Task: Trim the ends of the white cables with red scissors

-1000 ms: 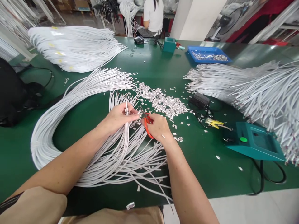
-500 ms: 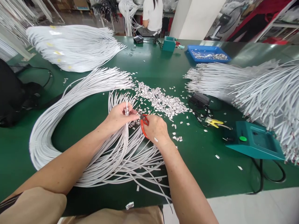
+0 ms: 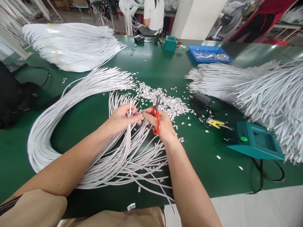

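My left hand [image 3: 123, 116] is closed around several white cables [image 3: 129, 135], whose ends stick up above the fingers. Its thumb and forefinger pinch a cable tip. Red-handled scissors [image 3: 156, 118] rest in my right hand [image 3: 163, 123], their dark blades pointing up and away. The thumb and forefinger of that hand meet the left fingertips at the cable tip; the tiny piece between them is too small to make out. Below the hands, loose white cables [image 3: 113, 176] fan out over the green table. Just beyond lies a heap of small silvery scraps [image 3: 165, 102].
A curved cable bundle [image 3: 42, 132] lies left, a thick bundle [image 3: 68, 47] behind it. More cables [image 3: 272, 94] are piled right, near a teal device [image 3: 255, 140], yellow-handled pliers [image 3: 216, 123] and a black adapter [image 3: 201, 101]. A blue tray [image 3: 210, 53] stands at the back. A person [image 3: 153, 17] sits beyond.
The scissors have swung from pointing at the left fingers to pointing upward in my right hand. My right fingertips have come to the cable tip. The left hand keeps its hold.
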The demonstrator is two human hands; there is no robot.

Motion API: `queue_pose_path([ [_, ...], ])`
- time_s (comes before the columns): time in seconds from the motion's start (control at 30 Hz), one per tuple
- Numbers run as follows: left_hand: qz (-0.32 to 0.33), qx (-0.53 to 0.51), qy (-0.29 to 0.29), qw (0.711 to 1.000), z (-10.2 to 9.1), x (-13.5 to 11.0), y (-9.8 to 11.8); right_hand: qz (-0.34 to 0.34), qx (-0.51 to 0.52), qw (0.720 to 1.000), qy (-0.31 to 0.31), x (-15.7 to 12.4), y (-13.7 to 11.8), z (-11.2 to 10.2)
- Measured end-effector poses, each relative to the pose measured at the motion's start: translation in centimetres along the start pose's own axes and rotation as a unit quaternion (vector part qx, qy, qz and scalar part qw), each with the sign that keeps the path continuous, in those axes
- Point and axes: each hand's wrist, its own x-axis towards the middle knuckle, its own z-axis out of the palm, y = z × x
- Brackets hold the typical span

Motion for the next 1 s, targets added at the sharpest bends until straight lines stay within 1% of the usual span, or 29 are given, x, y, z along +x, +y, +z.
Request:
queue_pose_path([
  [0.07,0.006,0.002,-0.004,1.000,0.0,-0.1,0.1,0.001,0.022,1.000,0.001,0.1,0.2,0.2],
  [0.13,0.003,0.009,0.007,1.000,0.0,-0.2,0.2,0.009,0.020,0.999,0.025,0.0,0.3,0.5],
  [0.2,0.003,0.019,0.023,1.000,0.1,-0.2,0.2,0.010,-0.006,0.998,0.059,-0.1,0.4,0.9],
  [0.27,0.020,0.038,0.041,0.998,0.1,-0.1,0.0,-0.021,-0.057,0.994,0.088,-0.4,0.3,1.4],
  [0.33,0.047,0.076,0.066,0.994,0.1,0.1,-0.2,-0.073,-0.093,0.990,0.080,-0.6,0.1,1.8],
  [0.37,0.057,0.094,0.077,0.991,0.0,0.1,-0.4,-0.089,-0.092,0.989,0.074,-0.7,0.0,2.0],
  [0.4,0.061,0.108,0.085,0.989,0.0,0.2,-0.6,-0.090,-0.078,0.990,0.078,-0.8,-0.1,2.0],
  [0.47,0.054,0.117,0.089,0.988,0.0,0.3,-0.8,-0.054,-0.032,0.991,0.120,-0.7,-0.2,2.0],
  [0.5,0.047,0.113,0.086,0.989,0.0,0.3,-0.9,-0.030,-0.014,0.989,0.145,-0.6,-0.2,1.9],
  [0.53,0.040,0.108,0.081,0.990,0.0,0.3,-0.9,-0.011,-0.005,0.988,0.154,-0.5,-0.2,1.8],
  [0.57,0.033,0.102,0.072,0.992,-0.1,0.2,-0.8,0.003,-0.002,0.990,0.143,-0.3,-0.1,1.6],
  [0.6,0.023,0.092,0.056,0.994,-0.1,0.2,-0.7,0.011,-0.005,0.993,0.117,-0.2,0.0,1.5],
  [0.67,-0.007,0.059,0.007,0.998,-0.5,0.1,-0.2,0.022,-0.021,0.997,0.073,0.0,0.2,1.1],
  [0.73,-0.046,0.019,-0.043,0.998,-1.0,0.0,0.3,0.041,-0.056,0.995,0.074,0.2,0.6,0.7],
  [0.8,-0.078,-0.013,-0.068,0.995,-1.7,-0.1,0.8,0.073,-0.137,0.984,0.088,0.2,0.9,0.2],
  [0.83,-0.093,-0.024,-0.074,0.993,-2.0,-0.2,1.0,0.090,-0.199,0.972,0.089,0.2,1.0,-0.1],
  [0.87,-0.105,-0.031,-0.078,0.991,-2.2,-0.3,1.2,0.095,-0.270,0.953,0.096,0.2,1.1,-0.3],
  [0.9,-0.117,-0.036,-0.080,0.989,-2.4,-0.4,1.3,0.081,-0.337,0.931,0.111,0.2,1.1,-0.5],
  [0.93,-0.126,-0.039,-0.082,0.988,-2.6,-0.5,1.4,0.051,-0.388,0.911,0.130,0.2,1.0,-0.5],
  [0.97,-0.133,-0.041,-0.084,0.987,-2.7,-0.5,1.4,0.013,-0.411,0.899,0.148,0.1,0.8,-0.5],
  [1.0,-0.137,-0.044,-0.089,0.986,-2.7,-0.6,1.4,-0.026,-0.405,0.900,0.161,0.0,0.6,-0.3],
])
